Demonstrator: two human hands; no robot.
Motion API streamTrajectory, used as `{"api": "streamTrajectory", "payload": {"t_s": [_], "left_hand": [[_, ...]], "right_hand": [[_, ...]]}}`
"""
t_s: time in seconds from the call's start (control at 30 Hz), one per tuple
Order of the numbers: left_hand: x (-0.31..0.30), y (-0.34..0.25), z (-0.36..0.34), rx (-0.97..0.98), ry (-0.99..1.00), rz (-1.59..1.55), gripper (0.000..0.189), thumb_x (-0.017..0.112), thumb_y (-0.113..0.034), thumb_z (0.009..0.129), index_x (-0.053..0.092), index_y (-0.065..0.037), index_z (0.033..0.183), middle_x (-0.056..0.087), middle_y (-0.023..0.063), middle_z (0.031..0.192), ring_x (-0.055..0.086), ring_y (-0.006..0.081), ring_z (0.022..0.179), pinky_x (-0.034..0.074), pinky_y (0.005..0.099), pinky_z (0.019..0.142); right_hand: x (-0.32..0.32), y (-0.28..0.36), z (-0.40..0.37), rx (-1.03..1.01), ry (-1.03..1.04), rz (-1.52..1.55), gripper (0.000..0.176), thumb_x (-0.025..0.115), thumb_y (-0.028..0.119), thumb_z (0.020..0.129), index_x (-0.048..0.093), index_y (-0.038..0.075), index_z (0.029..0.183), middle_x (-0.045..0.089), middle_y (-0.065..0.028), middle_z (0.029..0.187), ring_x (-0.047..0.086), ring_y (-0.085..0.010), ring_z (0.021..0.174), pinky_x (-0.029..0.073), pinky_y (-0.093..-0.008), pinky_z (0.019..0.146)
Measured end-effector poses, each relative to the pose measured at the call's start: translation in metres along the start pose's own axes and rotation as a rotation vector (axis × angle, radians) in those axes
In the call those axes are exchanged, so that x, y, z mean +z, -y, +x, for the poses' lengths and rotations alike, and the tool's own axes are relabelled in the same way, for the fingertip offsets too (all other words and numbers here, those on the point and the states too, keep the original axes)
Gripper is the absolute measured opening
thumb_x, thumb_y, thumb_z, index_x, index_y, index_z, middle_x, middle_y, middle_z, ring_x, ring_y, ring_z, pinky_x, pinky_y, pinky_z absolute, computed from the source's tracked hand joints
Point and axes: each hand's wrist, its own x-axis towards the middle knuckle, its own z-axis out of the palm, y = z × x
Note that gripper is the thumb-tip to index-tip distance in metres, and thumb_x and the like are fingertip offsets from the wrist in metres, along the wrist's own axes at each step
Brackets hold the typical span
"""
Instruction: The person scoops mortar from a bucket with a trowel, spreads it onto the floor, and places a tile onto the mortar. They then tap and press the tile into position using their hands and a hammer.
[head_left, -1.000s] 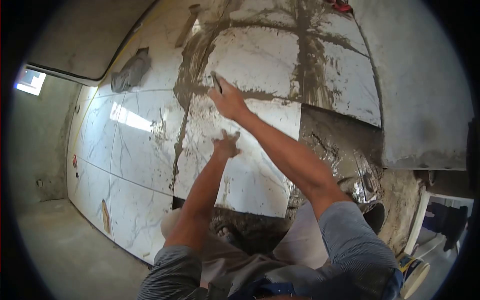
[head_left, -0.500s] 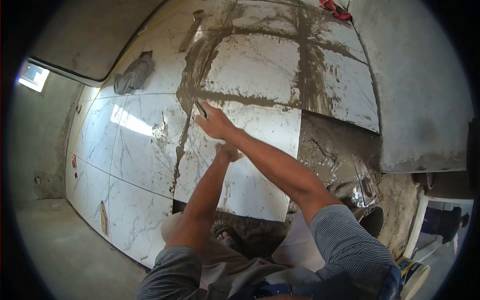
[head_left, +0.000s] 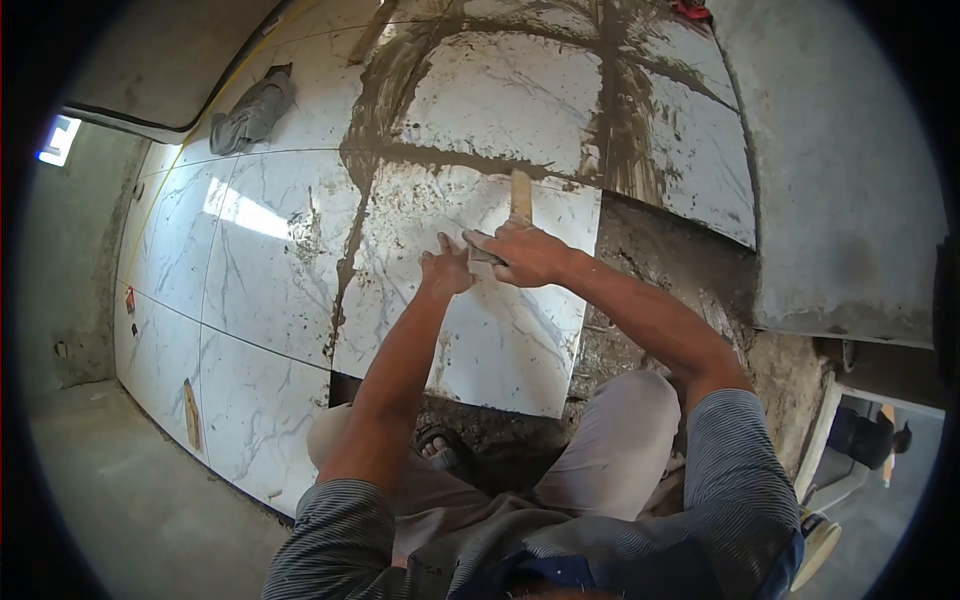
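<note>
My left hand (head_left: 446, 270) rests on a white marble-patterned floor tile (head_left: 500, 350), its fingers spread and nothing held. Just right of it, my right hand (head_left: 528, 252) is closed around a tool whose exact kind I cannot make out. A pale wooden piece (head_left: 521, 195) sticks out beyond its knuckles, and a grey flat part (head_left: 482, 250) shows at its left side, close to the left fingertips. Grey-brown mortar (head_left: 470, 160) lines the far edge of this tile and specks its surface.
More tiles (head_left: 505, 90) lie beyond, smeared with mortar. Wet mortar bed (head_left: 650, 250) lies exposed at the right. A grey cloth (head_left: 252, 110) lies on the left tiles, with a wood strip (head_left: 192, 415) nearer. Walls flank both sides; another person (head_left: 868, 438) is at far right.
My right hand has moved right from the tile's far left corner, and the wooden piece now shows. My left hand, earlier partly behind my right forearm, lies in plain sight. The view has shifted slightly.
</note>
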Motion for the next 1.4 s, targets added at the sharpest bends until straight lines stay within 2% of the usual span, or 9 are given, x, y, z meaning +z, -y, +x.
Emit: {"api": "streamTrajectory", "payload": {"t_s": [0.13,0.67,0.87,1.0,1.13,1.23,1.3,1.33,1.4], "left_hand": [[-0.006,-0.002,-0.004,-0.016,-0.017,-0.026,0.073,0.062,-0.047,0.076,0.032,-0.026,0.139,0.010,0.0269,0.146,0.030,0.0423,0.129,0.029,0.0515,0.101],[-0.010,-0.002,-0.003,-0.060,0.063,0.018,0.077,0.060,-0.049,0.077,0.024,-0.030,0.142,0.010,0.0264,0.146,0.029,0.0443,0.129,0.028,0.0535,0.100],[-0.003,0.003,-0.002,0.048,-0.059,0.040,0.073,0.061,-0.046,0.076,0.030,-0.026,0.140,0.026,0.0291,0.140,0.022,0.0383,0.134,0.030,0.0572,0.098],[0.022,0.016,0.020,0.100,-0.156,-0.017,0.074,0.063,-0.047,0.074,0.034,-0.023,0.138,0.040,0.0165,0.137,0.018,0.0375,0.135,0.026,0.0651,0.095],[0.010,0.010,0.022,0.049,-0.029,-0.026,0.068,0.059,-0.040,0.080,0.031,-0.021,0.139,0.037,0.0114,0.140,0.014,0.0370,0.136,0.023,0.0690,0.094],[0.012,0.004,0.016,-0.022,-0.095,-0.073,0.068,0.060,-0.038,0.078,0.034,-0.022,0.138,0.037,0.0130,0.139,0.017,0.0380,0.135,0.021,0.0707,0.094],[0.018,0.005,0.012,-0.074,-0.116,-0.126,0.068,0.062,-0.036,0.077,0.034,-0.023,0.138,0.034,0.0165,0.140,0.020,0.0392,0.134,0.021,0.0705,0.095],[0.018,0.008,0.013,-0.013,-0.135,-0.120,0.070,0.065,-0.033,0.075,0.034,-0.024,0.138,0.028,0.0218,0.141,0.025,0.0413,0.131,0.019,0.0709,0.095],[0.020,0.007,0.014,0.035,-0.153,-0.122,0.072,0.067,-0.029,0.074,0.034,-0.025,0.138,0.022,0.0270,0.142,0.030,0.0435,0.128,0.017,0.0713,0.096]], "right_hand": [[0.001,-0.017,0.001,-0.035,0.026,-0.121,0.065,0.055,0.022,0.078,0.032,0.012,0.137,0.056,-0.0183,0.091,0.052,-0.0351,0.092,0.038,-0.0450,0.090],[0.010,-0.005,-0.013,-0.148,0.104,-0.169,0.067,0.058,0.022,0.076,0.032,0.015,0.137,0.055,-0.0164,0.086,0.053,-0.0334,0.085,0.037,-0.0446,0.087],[-0.003,0.003,-0.074,0.277,-0.016,-0.110,0.063,0.056,0.021,0.077,0.034,0.012,0.135,0.056,-0.0180,0.088,0.053,-0.0358,0.089,0.041,-0.0463,0.083],[0.007,-0.019,-0.161,0.309,-0.300,-0.140,0.060,0.056,0.015,0.077,0.037,0.003,0.132,0.056,-0.0226,0.102,0.051,-0.0392,0.096,0.039,-0.0457,0.088],[-0.003,0.009,-0.224,0.600,-0.531,0.025,0.056,0.054,0.014,0.078,0.040,-0.004,0.129,0.050,-0.0278,0.117,0.048,-0.0427,0.108,0.036,-0.0454,0.094],[0.002,0.010,-0.263,0.565,-0.588,-0.082,0.052,0.054,0.014,0.079,0.040,-0.004,0.126,0.053,-0.0247,0.114,0.051,-0.0372,0.105,0.040,-0.0425,0.089],[0.001,0.014,-0.272,1.003,-0.766,0.491,0.048,0.055,0.017,0.082,0.040,-0.003,0.123,0.053,-0.0180,0.111,0.053,-0.0270,0.099,0.043,-0.0366,0.084],[-0.008,0.013,-0.271,0.993,-0.755,0.495,0.048,0.055,0.017,0.082,0.040,-0.003,0.123,0.053,-0.0180,0.111,0.053,-0.0270,0.099,0.043,-0.0366,0.084],[-0.045,0.001,-0.270,1.217,-0.490,0.748,0.046,0.057,0.021,0.083,0.039,0.000,0.120,0.052,-0.0139,0.105,0.052,-0.0180,0.092,0.044,-0.0298,0.078]]}}
